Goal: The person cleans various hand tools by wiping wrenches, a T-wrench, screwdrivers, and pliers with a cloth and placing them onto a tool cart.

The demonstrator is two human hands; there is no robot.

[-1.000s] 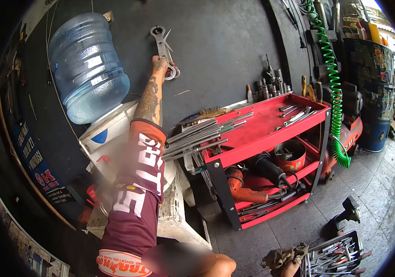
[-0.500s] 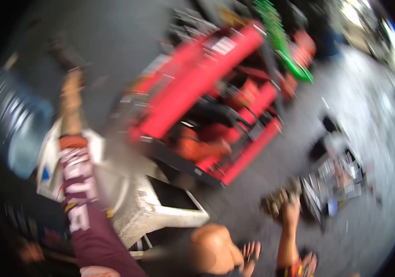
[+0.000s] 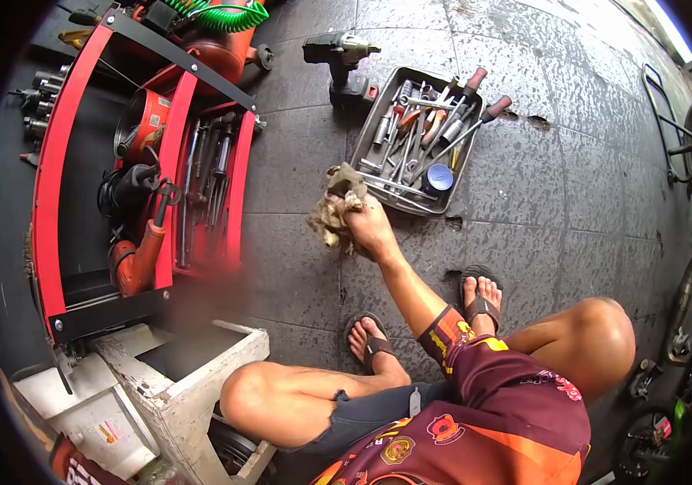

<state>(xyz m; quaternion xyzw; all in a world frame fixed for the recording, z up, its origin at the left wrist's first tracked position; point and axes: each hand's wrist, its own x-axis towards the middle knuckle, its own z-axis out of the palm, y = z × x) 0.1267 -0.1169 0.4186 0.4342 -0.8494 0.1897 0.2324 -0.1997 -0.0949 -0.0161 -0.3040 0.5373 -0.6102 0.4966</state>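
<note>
My right hand [image 3: 368, 227] is closed round a crumpled, dirty brown rag [image 3: 336, 208], held above the dark floor. Just beyond it lies a grey tray [image 3: 363, 144] filled with wrenches, screwdrivers and other hand tools, with a round blue-lidded tin [image 3: 440, 177] at its near right corner. A cordless impact driver [image 3: 342, 65] stands on the floor left of the tray. My left hand is out of view; only part of its maroon sleeve [image 3: 79, 469] shows at the lower left edge.
The red tool cart [image 3: 55, 186] stands at the left, with an orange power tool [image 3: 139, 259] on its lower shelf. A worn white stand [image 3: 200, 372] is by my left knee. Wheels and a metal frame [image 3: 661, 121] are along the right side. A green coiled hose [image 3: 228, 18] hangs at the top.
The view has swung down and right from the wall to the floor. My left hand, earlier holding metal tools against the wall, has left the view. The rag remains in my right hand.
</note>
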